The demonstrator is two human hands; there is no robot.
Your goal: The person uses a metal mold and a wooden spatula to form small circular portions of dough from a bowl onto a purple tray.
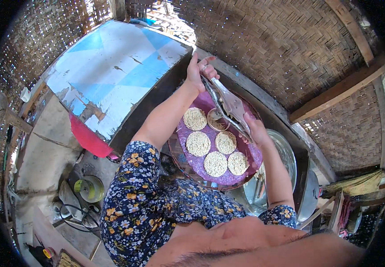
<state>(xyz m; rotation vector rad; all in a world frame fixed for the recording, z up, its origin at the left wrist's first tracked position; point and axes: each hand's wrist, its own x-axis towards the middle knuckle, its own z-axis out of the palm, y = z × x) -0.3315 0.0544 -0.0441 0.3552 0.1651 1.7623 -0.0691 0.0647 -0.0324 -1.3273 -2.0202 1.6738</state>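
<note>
My left hand (196, 71) is closed on the upper end of a long, flat implement (229, 107) with a pale, translucent piece and a dark edge. My right hand (255, 129) is closed on its lower end, so it slants above a round woven tray (172, 149) lined with purple sheeting (190, 164). On the sheeting lie several thin, pale, speckled discs (215, 164), laid out separately. A ring mould (214, 122) sits among them, partly under the implement. What the implement is made of and what it holds is unclear.
A board (112, 66) with worn blue-and-white covering is at upper left, pink cloth (85, 138) below it. A metal basin (281, 155) stands right of the tray. A yellow-green pot (90, 189) is at lower left. Woven walls (281, 49) and timber beams (337, 89) surround the space.
</note>
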